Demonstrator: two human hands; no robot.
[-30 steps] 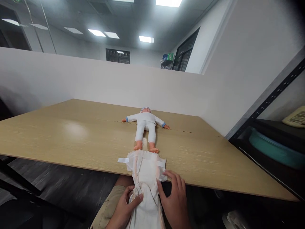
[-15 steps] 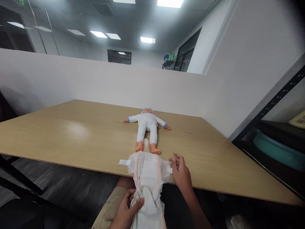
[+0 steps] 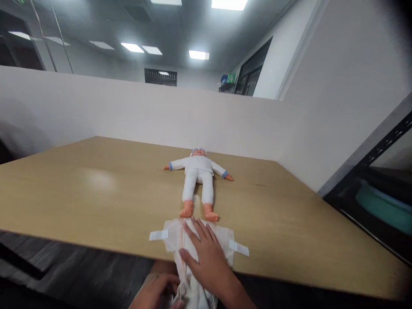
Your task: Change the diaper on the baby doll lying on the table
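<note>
At the wooden table's [image 3: 96,201] near edge, the left hand [image 3: 154,294] bunches the hanging end of the white disposable diaper [image 3: 170,236], fingers curled on it, while the right hand [image 3: 206,257] lies flat and spread, pressing its top smooth just below the white-suited baby doll's [image 3: 198,178] feet.

Single head-worn view, looking forward and slightly down over the near edge of the table [image 3: 96,201]. Close to the right hand [image 3: 206,257], whose fingers [image 3: 196,229] point away from the lens. Beyond the fingertips: doll [image 3: 198,180], partition wall [image 3: 96,107], ceiling lights.
</note>
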